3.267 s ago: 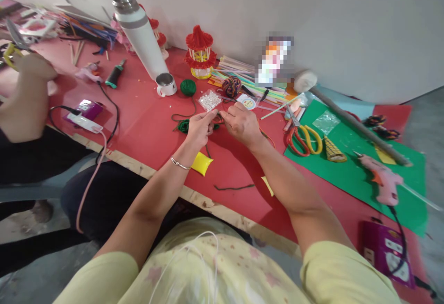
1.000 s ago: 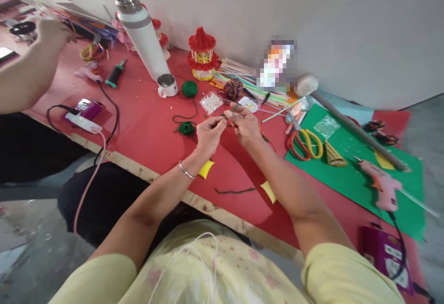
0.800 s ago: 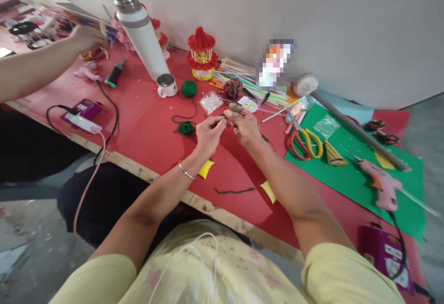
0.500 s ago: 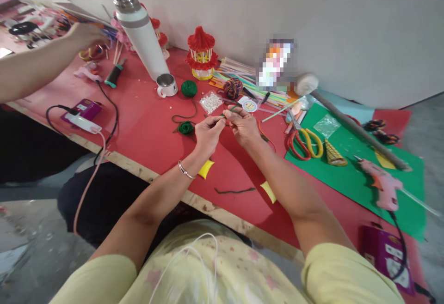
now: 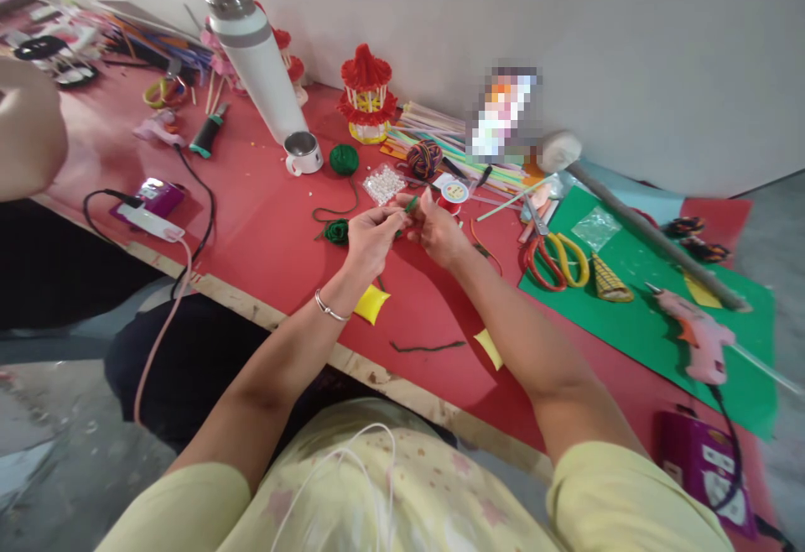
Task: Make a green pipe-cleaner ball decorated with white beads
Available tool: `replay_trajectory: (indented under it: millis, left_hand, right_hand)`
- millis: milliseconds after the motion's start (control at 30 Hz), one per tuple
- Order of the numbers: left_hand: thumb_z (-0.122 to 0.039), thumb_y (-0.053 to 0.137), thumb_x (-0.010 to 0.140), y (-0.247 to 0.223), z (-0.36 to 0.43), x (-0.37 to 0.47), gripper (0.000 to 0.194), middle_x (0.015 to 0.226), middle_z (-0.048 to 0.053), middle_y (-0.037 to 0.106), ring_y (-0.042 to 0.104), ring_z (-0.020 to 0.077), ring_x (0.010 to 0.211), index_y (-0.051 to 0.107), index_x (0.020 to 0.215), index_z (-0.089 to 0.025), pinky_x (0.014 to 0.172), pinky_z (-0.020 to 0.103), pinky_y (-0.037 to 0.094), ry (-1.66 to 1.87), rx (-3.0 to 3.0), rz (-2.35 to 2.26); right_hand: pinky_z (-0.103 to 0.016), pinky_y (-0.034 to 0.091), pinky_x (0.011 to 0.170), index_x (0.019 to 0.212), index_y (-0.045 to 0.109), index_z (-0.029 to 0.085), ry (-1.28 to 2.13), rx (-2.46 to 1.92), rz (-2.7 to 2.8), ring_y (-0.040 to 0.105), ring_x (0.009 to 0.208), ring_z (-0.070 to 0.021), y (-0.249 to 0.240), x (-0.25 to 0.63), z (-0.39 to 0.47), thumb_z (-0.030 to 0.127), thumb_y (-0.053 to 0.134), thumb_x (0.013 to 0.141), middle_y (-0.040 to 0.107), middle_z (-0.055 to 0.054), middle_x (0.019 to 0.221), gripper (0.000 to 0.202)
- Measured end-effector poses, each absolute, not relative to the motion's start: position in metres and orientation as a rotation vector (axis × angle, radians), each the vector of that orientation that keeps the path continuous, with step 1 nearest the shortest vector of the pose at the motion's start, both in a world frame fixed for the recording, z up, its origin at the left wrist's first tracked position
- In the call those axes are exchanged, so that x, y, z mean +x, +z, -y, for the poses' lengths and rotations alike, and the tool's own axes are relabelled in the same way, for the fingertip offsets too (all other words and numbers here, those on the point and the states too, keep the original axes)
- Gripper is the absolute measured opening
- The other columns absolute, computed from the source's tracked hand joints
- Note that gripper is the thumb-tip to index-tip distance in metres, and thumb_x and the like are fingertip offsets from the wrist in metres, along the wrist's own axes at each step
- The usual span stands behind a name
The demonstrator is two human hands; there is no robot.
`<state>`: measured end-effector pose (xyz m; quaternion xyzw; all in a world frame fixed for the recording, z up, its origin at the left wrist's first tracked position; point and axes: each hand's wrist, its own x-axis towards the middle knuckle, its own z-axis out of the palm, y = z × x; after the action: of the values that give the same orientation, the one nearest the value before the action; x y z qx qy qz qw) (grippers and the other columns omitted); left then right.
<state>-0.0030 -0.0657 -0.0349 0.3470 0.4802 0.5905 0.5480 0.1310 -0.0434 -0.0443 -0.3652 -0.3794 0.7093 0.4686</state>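
Above the red tabletop my left hand (image 5: 370, 240) pinches green yarn (image 5: 411, 205) between thumb and fingertips. My right hand (image 5: 441, 235) meets it from the other side, its thumb raised and fingers curled at the same yarn. A tangled dark green yarn bundle (image 5: 336, 232) lies just left of my left hand. Behind it sits a green yarn ball (image 5: 343, 159) with a trailing strand. Just beyond my fingers are a bag of white beads (image 5: 385, 185), a multicoloured yarn ball (image 5: 423, 158) and a spool of red thread (image 5: 454, 193).
Scissors (image 5: 553, 262), a yellow cone (image 5: 610, 280) and a pink glue gun (image 5: 695, 330) lie on green sheet at right. A white bottle (image 5: 255, 61), metal cup (image 5: 303, 153) and red-roofed model (image 5: 366, 95) stand behind. Another person's arm (image 5: 28, 132) shows at left.
My right thumb has lifted and my fingers have shifted around the green yarn, which shows more now. The other person's arm has drawn back to the left.
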Motion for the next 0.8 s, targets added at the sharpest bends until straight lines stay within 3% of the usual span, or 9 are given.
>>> replay_trajectory:
  millis: [133, 267, 467, 600, 800]
  left_hand:
    - [-0.025, 0.075, 0.07, -0.039, 0.064, -0.004, 0.01, 0.05, -0.006, 0.049, 0.027, 0.0019, 0.04, 0.074, 0.072, -0.016, 0.041, 0.02, 0.014, 1.385, 0.821, -1.115]
    - [-0.024, 0.075, 0.07, -0.038, 0.065, -0.002, 0.009, 0.054, -0.004, 0.056, 0.032, 0.002, 0.043, 0.074, 0.071, -0.015, 0.042, 0.019, 0.02, 1.406, 0.855, -1.133]
    - [-0.027, 0.075, 0.069, -0.036, 0.068, 0.0, 0.018, 0.052, -0.005, 0.053, 0.036, 0.0043, 0.043, 0.078, 0.083, -0.016, 0.042, 0.02, 0.023, 1.394, 0.911, -1.136]
    - [-0.024, 0.068, 0.069, -0.034, 0.067, -0.004, 0.027, 0.065, -0.001, 0.065, 0.039, 0.0047, 0.043, 0.076, 0.094, -0.017, 0.04, 0.02, 0.021, 1.334, 0.869, -1.072]
    - [-0.029, 0.07, 0.074, -0.033, 0.067, -0.005, 0.014, 0.067, 0.0, 0.065, 0.041, 0.0043, 0.043, 0.068, 0.083, -0.018, 0.039, 0.019, 0.021, 1.317, 0.876, -1.072]
  right_hand:
    - [-0.022, 0.054, 0.064, 0.111, 0.075, 0.028, 1.703, -0.833, 0.998, 0.07, 0.091, -0.0146, -0.047, 0.128, 0.045, 0.049, 0.092, 0.066, 0.078, -0.001, 0.11, 0.053]
    - [-0.027, 0.059, 0.078, 0.122, 0.071, 0.032, 1.587, -0.831, 0.895, 0.072, 0.096, -0.0156, -0.051, 0.126, 0.041, 0.037, 0.094, 0.066, 0.079, 0.0, 0.11, 0.061]
    - [-0.025, 0.058, 0.078, 0.122, 0.071, 0.031, 1.506, -0.842, 0.807, 0.074, 0.09, -0.0136, -0.05, 0.129, 0.035, 0.025, 0.088, 0.072, 0.08, 0.003, 0.091, 0.053]
    - [-0.023, 0.056, 0.073, 0.119, 0.072, 0.031, 1.469, -0.867, 0.777, 0.073, 0.084, -0.0114, -0.047, 0.131, 0.033, 0.02, 0.085, 0.074, 0.08, 0.004, 0.088, 0.049]
    - [-0.024, 0.056, 0.073, 0.121, 0.072, 0.031, 1.452, -0.9, 0.798, 0.072, 0.083, -0.0118, -0.049, 0.131, 0.032, 0.022, 0.085, 0.074, 0.08, 0.003, 0.09, 0.049]
